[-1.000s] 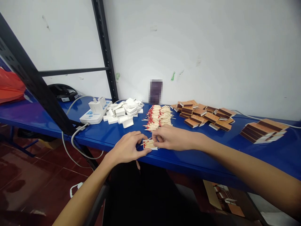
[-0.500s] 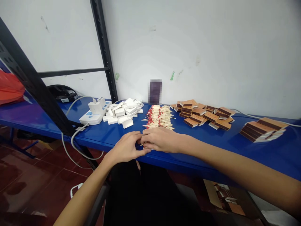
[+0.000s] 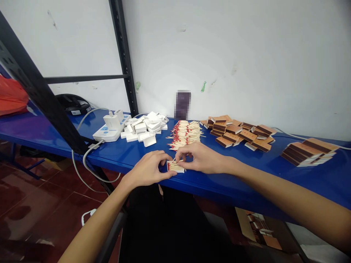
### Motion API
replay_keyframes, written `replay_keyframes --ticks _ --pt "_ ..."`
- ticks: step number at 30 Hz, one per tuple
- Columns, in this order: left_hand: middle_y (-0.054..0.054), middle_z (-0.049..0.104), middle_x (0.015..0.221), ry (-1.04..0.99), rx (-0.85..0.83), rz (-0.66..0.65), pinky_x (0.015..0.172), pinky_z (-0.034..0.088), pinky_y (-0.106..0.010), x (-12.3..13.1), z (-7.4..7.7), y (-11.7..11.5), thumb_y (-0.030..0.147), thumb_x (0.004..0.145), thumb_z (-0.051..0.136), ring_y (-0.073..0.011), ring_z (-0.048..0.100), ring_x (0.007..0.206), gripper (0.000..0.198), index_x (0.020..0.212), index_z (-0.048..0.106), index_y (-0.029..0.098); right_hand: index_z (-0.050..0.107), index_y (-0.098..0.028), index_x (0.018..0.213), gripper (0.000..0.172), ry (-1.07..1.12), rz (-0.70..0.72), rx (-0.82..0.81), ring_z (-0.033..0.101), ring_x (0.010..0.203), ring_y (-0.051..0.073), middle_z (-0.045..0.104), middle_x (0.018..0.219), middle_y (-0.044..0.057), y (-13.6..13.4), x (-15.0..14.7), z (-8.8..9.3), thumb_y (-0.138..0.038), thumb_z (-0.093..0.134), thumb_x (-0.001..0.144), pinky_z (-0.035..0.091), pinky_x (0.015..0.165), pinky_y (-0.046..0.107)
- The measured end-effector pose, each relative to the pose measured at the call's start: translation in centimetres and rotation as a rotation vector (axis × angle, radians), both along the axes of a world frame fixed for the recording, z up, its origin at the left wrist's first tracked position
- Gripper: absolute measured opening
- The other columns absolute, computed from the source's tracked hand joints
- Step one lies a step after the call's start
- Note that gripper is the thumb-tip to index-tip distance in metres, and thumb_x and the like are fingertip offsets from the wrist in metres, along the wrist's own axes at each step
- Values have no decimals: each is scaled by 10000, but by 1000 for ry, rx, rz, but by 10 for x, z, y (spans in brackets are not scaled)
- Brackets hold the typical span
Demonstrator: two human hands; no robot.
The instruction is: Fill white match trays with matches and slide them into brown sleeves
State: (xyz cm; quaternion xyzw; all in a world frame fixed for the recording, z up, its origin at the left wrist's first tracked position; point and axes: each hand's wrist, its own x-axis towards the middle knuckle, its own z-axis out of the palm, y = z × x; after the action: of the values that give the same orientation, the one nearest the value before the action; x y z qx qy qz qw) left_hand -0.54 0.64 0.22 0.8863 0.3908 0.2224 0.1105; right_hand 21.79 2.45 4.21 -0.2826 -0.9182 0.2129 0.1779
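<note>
Near the front edge of the blue table, a small white matchbox tray (image 3: pixel 178 171) lies with red-tipped matches (image 3: pixel 172 166) in it, side by side. My left hand (image 3: pixel 148 168) grips the tray's left end between thumb and fingers. Over the tray's right part, my right hand (image 3: pixel 202 157) is closed in a pinch on a matchstick (image 3: pixel 179 161), which lies just above the other matches. Its curled fingers partly hide the tray's far side. Right behind the hands spreads a large heap of loose matches (image 3: pixel 186 133), red heads mostly to the left.
White empty trays (image 3: pixel 148 126) are piled at the back left, beside a power strip (image 3: pixel 109 134) with plugs. Brown matchbox sleeves (image 3: pixel 238 133) lie heaped at the back right; a neat stack of sleeves (image 3: pixel 308 151) stands farther right. A black shelf post (image 3: pixel 44 87) rises at left.
My right hand has lifted and shifted slightly right, uncovering the tray and its matches. My left hand stays at the tray's left end.
</note>
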Motion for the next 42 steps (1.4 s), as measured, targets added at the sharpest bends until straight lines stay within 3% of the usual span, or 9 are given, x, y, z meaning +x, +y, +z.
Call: replay_keyframes --ticks 4,9,15,24,29,34,38,42 --pt "9 565 790 4 -6 4 681 395 -270 0 0 0 516 836 657 -159 543 735 355 998 663 200 686 -177 939 132 26 -87 38 602 741 132 708 869 25 -4 4 2 -223 600 849 426 685 246" --pt "4 572 801 0 -9 12 704 405 -279 0 -2 1 509 835 660 -162 551 741 360 1024 664 202 666 -155 808 125 -93 -254 40 555 614 122 651 698 12 -9 14 4 -216 564 847 382 595 237" --pt "2 570 790 -1 -17 -4 691 406 -283 -1 0 0 501 829 661 -164 552 733 365 1037 672 201 636 -172 743 169 -249 -266 -68 565 635 137 662 701 18 -7 8 0 -302 580 834 383 587 241" --pt "1 566 782 -14 -44 -47 714 419 -283 -2 4 0 425 813 682 -169 566 757 340 1090 702 229 576 -180 665 75 -412 -270 -131 507 569 128 596 602 -7 -5 2 9 -207 566 734 327 525 243" --pt "2 566 792 1 -40 -50 747 411 -296 -2 3 -1 436 819 676 -181 562 787 328 1079 689 235 525 -178 598 151 -394 -274 -55 458 540 118 539 554 -11 5 -5 4 -223 535 742 282 504 256" --pt "2 557 799 27 -28 -54 781 403 -307 -2 3 -2 455 826 664 -194 552 821 322 1074 682 252 444 -184 520 274 -432 -247 -69 338 479 95 416 481 -33 15 -16 11 -242 513 779 245 480 262" --pt "1 569 806 40 -32 -53 786 402 -312 -2 3 -2 456 829 656 -197 551 827 309 1063 678 256 533 -162 565 341 -492 -280 -47 425 492 124 513 516 22 18 -26 17 -352 479 843 279 480 269" --pt "3 574 821 34 -32 -61 762 409 -301 -3 4 -2 417 806 676 -183 547 805 279 1013 670 232 659 -113 717 261 -571 -262 9 488 538 145 618 621 68 19 -35 19 -335 549 799 299 483 267"
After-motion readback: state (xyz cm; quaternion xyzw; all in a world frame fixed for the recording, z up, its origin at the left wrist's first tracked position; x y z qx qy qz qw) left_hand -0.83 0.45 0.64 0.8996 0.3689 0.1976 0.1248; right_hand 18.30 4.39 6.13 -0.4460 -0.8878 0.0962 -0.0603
